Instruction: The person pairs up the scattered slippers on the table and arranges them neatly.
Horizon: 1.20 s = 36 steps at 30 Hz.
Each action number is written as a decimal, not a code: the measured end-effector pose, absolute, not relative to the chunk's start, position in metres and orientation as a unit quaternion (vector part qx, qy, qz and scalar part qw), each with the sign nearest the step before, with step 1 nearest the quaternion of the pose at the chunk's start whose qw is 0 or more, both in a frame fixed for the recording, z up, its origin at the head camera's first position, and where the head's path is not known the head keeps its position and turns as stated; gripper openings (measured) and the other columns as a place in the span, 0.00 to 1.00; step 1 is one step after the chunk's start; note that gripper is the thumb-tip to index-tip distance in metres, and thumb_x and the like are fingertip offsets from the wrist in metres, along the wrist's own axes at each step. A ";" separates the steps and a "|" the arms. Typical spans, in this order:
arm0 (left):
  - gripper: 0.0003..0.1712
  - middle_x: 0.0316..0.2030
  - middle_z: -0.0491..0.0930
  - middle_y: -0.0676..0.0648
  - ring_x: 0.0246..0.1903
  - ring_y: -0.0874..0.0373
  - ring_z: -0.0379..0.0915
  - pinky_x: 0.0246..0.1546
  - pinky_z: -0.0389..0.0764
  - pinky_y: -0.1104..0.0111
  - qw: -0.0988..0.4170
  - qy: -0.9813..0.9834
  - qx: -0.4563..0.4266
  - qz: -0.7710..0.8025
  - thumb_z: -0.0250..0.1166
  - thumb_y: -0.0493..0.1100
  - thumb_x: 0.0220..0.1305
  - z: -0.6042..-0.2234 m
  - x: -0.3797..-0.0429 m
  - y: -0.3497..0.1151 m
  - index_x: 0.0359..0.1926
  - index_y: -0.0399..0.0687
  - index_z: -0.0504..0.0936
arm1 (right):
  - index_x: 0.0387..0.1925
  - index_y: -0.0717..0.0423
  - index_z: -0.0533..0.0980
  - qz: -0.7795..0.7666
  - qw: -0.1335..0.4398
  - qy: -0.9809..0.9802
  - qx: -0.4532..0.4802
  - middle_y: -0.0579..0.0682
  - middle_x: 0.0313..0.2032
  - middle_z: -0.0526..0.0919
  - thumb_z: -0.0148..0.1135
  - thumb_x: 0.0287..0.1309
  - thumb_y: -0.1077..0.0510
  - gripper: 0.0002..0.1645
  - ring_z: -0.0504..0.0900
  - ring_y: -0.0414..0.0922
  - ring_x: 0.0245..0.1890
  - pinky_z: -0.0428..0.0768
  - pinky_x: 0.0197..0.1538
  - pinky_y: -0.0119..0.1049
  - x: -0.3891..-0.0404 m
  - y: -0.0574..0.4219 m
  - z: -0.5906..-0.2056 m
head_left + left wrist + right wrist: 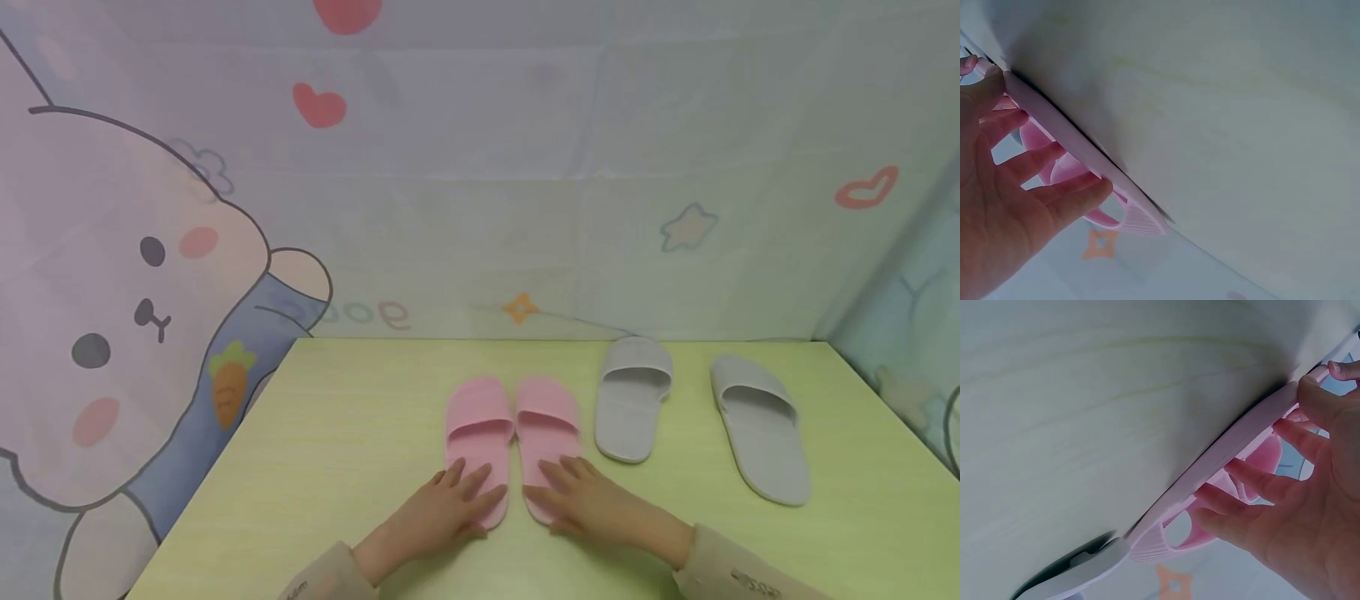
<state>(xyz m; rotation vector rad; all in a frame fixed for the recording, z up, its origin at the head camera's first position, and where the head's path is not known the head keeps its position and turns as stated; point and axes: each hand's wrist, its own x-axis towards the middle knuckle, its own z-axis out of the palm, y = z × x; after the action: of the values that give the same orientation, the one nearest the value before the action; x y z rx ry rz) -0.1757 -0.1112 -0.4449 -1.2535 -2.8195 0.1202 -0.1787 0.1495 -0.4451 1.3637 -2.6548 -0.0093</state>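
Note:
Two pink slippers stand side by side near the middle of the table, toes pointing away from me. My left hand rests spread fingers on the footbed of the left slipper, its thumb at the heel edge. On the right pink slipper, my right hand lies the same way, fingers spread over the rear of the footbed. Both wrist views show the fingertips touching the pink slipper with fingers fairly straight and the thumb by the heel.
To the right lie two grey slippers apart from each other: one grey slipper close to the pink pair, another grey slipper farther right and angled. The light yellow-green table ends at a printed cloth backdrop behind and to the sides.

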 end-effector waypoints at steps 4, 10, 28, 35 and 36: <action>0.30 0.63 0.63 0.44 0.58 0.37 0.61 0.53 0.70 0.50 0.016 -0.915 -0.403 0.035 0.50 0.58 0.60 -0.441 -0.177 -0.110 0.63 0.61 0.61 | 0.58 0.48 0.66 -0.007 0.098 -0.880 0.464 0.62 0.56 0.70 0.54 0.53 0.44 0.31 0.70 0.60 0.54 0.68 0.56 0.55 -0.183 0.149 -0.446; 0.30 0.63 0.63 0.43 0.58 0.36 0.61 0.53 0.70 0.49 0.006 -0.916 -0.401 0.029 0.51 0.57 0.60 -0.438 -0.182 -0.109 0.63 0.60 0.62 | 0.60 0.46 0.64 -0.004 0.079 -0.888 0.454 0.60 0.58 0.68 0.51 0.55 0.43 0.31 0.68 0.60 0.56 0.68 0.54 0.56 -0.188 0.148 -0.448; 0.30 0.63 0.62 0.41 0.59 0.34 0.58 0.52 0.69 0.46 -0.008 -0.922 -0.386 -0.009 0.52 0.56 0.59 -0.438 -0.198 -0.115 0.63 0.58 0.63 | 0.62 0.45 0.62 0.020 0.021 -0.904 0.426 0.60 0.61 0.64 0.50 0.57 0.45 0.30 0.64 0.61 0.59 0.66 0.55 0.60 -0.204 0.140 -0.444; 0.30 0.63 0.61 0.40 0.59 0.32 0.56 0.53 0.67 0.45 -0.019 -0.924 -0.380 -0.038 0.53 0.54 0.60 -0.439 -0.208 -0.119 0.63 0.57 0.63 | 0.62 0.44 0.62 0.032 -0.001 -0.908 0.417 0.60 0.62 0.62 0.50 0.57 0.46 0.30 0.62 0.63 0.60 0.65 0.56 0.60 -0.212 0.138 -0.445; 0.30 0.63 0.61 0.40 0.59 0.31 0.56 0.53 0.67 0.45 -0.020 -0.925 -0.378 -0.041 0.53 0.53 0.59 -0.439 -0.209 -0.120 0.63 0.57 0.63 | 0.61 0.45 0.63 0.032 0.004 -0.907 0.421 0.60 0.62 0.63 0.50 0.57 0.46 0.30 0.63 0.64 0.60 0.66 0.56 0.60 -0.212 0.138 -0.445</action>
<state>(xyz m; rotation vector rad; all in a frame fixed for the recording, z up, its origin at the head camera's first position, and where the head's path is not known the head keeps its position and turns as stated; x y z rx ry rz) -0.2093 -0.1196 -0.4393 -1.2042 -2.9423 -0.1317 -0.2124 0.1381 -0.4451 1.3190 -2.8417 0.1013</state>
